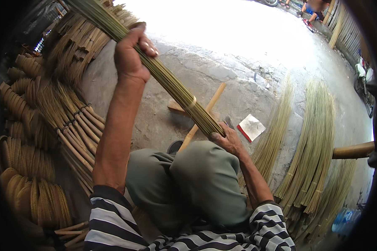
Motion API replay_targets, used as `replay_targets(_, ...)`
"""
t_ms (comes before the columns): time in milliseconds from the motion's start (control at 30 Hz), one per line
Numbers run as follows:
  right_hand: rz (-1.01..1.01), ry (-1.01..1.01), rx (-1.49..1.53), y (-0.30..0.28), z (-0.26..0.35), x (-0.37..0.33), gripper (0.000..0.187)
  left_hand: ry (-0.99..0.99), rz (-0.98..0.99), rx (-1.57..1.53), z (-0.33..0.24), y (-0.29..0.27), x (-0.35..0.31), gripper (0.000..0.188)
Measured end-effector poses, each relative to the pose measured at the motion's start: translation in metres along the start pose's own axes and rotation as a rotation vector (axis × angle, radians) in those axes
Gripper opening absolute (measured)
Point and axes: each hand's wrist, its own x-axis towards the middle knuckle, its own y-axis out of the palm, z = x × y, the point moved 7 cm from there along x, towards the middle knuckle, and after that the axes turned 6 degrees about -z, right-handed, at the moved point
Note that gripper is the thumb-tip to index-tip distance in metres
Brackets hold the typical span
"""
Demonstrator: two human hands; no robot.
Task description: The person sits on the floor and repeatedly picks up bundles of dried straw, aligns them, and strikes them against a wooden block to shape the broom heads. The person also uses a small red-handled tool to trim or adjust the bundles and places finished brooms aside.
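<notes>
A long bundle of thin green-brown sticks slants across the view from the upper left down to my right knee. My left hand is wrapped round its upper part, fingers curled over the sticks. At the lower end, my right hand grips the bundle near its butt, just above the knee. A pale band ties the sticks a little above that hand. Behind the bundle, a bamboo strip leans past a wooden block on the floor.
Several bundles of loose sticks lie on the right. Finished brooms with pale handles and coiled woven strips are stacked at left. A white-and-red packet rests on the concrete floor. A bamboo pole juts in from the right, above a plastic bottle. A person sits far right.
</notes>
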Motion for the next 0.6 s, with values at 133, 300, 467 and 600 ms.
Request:
replay_targets(133,0.161,0.094,-0.422,0.005,-0.045,-0.019,0.049,0.178,-0.113,0.078,-0.031,-0.015,-0.004,0.021)
replay_targets(300,-0.309,-0.122,-0.283,-0.036,0.030,0.001,0.056,0.302,-0.163,0.152,-0.038,-0.011,-0.017,0.005)
replay_targets(467,-0.292,-0.467,-0.213,-0.004,0.138,0.051,0.094,0.329,-0.069,0.188,-0.027,0.022,-0.034,0.011)
replay_targets(600,-0.130,-0.384,-0.013,0.020,0.144,0.081,0.092,0.350,-0.125,0.127,-0.029,0.024,-0.033,0.008)
